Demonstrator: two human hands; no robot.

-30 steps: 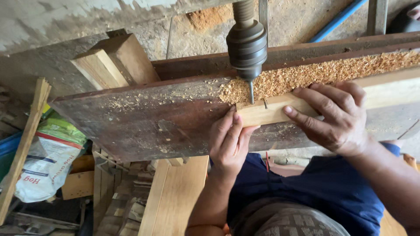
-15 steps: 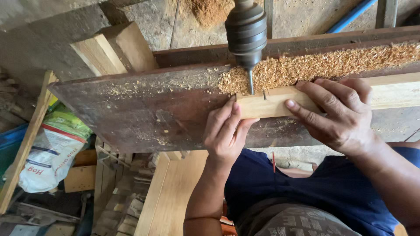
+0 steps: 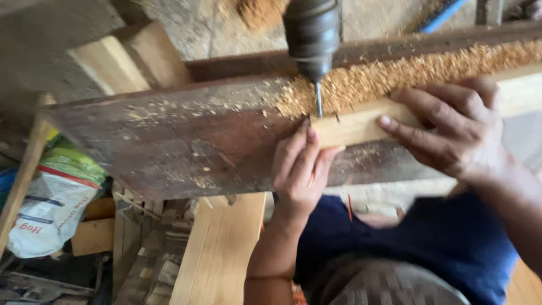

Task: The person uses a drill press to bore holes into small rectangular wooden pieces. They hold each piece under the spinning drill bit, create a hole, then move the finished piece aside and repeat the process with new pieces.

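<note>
Head view, slightly blurred. Pale wood strip is laid across dark worn work board, running from frame centre out toward 3 o'clock. Drill chuck is seen at 12 o'clock, w/ bit pointed down at strip's near end; whether tip is touching wood can't be told. Two short dark marks are seen on strip just beside bit.

L hand is set at strip's end, approx 6 o'clock of bit; fingers are held together and pressed flat against end of strip, nothing enclosed. R hand is laid on strip at 3 o'clock of bit, fingers spread apart, pressed down on top face and front edge, not wrapped round.

Sawdust heap is banked along strip's far edge, 12–2 o'clock. Pale timber block is seen at 10 o'clock behind board. Printed sack lies at 8 o'clock, below board. Light plank is seen at 6–7 o'clock, beside L forearm.
</note>
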